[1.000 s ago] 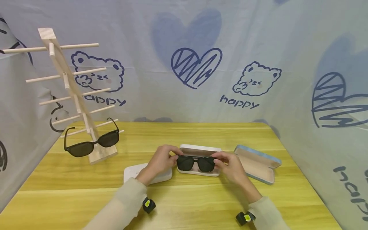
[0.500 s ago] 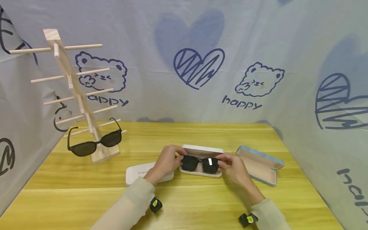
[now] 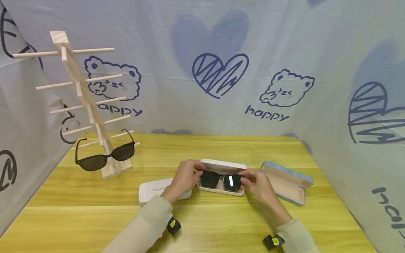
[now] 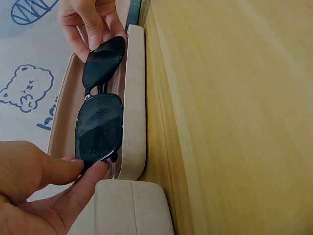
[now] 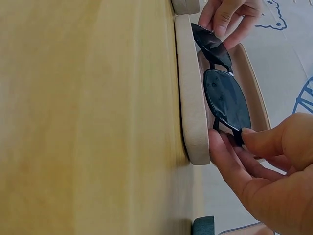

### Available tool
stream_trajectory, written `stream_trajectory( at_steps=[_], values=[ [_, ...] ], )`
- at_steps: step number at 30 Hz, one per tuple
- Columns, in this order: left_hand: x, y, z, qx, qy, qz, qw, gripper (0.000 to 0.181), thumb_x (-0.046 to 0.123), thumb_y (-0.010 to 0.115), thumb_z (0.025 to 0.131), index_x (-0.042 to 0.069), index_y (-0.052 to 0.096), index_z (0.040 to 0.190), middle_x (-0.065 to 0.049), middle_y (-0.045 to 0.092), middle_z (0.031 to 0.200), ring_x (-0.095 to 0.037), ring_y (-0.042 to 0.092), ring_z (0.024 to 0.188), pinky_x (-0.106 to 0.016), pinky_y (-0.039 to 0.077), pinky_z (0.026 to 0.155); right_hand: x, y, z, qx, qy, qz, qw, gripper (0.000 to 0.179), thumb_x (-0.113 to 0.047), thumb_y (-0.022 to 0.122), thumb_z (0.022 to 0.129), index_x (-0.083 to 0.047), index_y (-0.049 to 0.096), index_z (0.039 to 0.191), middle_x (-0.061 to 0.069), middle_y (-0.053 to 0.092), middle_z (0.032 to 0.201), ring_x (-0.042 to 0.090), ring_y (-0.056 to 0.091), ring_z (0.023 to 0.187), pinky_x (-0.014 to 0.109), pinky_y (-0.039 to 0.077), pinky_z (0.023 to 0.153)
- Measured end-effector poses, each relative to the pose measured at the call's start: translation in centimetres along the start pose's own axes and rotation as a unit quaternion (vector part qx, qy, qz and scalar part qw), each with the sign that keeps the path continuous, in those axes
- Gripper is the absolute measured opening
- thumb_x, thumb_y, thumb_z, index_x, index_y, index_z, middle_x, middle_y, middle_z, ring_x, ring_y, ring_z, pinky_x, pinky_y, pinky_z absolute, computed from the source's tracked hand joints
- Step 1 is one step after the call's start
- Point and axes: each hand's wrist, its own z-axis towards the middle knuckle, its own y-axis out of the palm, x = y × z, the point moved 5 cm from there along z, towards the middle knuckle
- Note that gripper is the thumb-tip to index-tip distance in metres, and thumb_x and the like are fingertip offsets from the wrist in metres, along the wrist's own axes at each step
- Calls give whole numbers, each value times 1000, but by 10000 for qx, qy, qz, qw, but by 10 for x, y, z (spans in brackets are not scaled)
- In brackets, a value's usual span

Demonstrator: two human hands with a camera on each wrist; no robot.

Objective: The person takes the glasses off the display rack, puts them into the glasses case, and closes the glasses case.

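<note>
A pair of black sunglasses (image 3: 220, 180) is held between both hands, lenses facing me, over an open white glasses case (image 3: 221, 192). My left hand (image 3: 186, 179) pinches the left end of the frame between thumb and fingers. At the other end, my right hand (image 3: 260, 185) pinches the frame the same way. In the left wrist view the lower lens (image 4: 99, 128) tilts within the case, near its front wall (image 4: 134, 107). The right wrist view has the right thumb on the frame's outer corner, fingers behind it at the case's end.
A closed white case (image 3: 155, 189) lies partly under the left forearm. Right of the hands sits an open blue case (image 3: 286, 182). At the left stands a wooden display rack (image 3: 87, 102) with pegs, bearing another pair of black sunglasses (image 3: 105, 158). Printed cloth (image 3: 167, 95) surrounds the table.
The sunglasses have tilted back slightly and settled lower into the white case, and a bright reflection now shows on the right lens. Both hands keep their pinch. The view has shifted slightly.
</note>
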Motion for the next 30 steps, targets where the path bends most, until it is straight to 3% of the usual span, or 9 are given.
stream_trajectory(
  at_steps=[5,14,22,30],
  values=[
    [-1,1,2,90,16,142,9999,17,-3,68,95,6,80,104,-11,79,106,-22,74,89,-28,60,68,0,-1,0,17,-56,-93,9999,21,9,62,97,10,70,116,30,72,105,38,76,93,24,63,74],
    [-3,5,2,57,-104,76,9999,19,-6,65,96,4,81,102,-14,79,107,-25,74,97,-29,61,73,-5,-1,0,227,-38,-813,9964,17,1,70,95,2,75,111,17,77,100,26,77,87,27,62,75],
    [-3,6,2,25,-206,127,9997,19,-6,66,96,3,81,102,-14,79,107,-27,75,99,-31,63,74,-2,-3,7,61,-100,-922,9957,19,1,70,95,3,74,113,16,77,99,23,75,85,31,63,76],
    [-2,6,2,214,-66,372,9991,17,-5,69,93,3,82,99,-13,80,103,-26,75,98,-33,63,77,-3,-4,12,56,-163,-1112,9937,19,0,69,96,0,75,114,18,77,108,30,74,97,42,63,85]
  ],
)
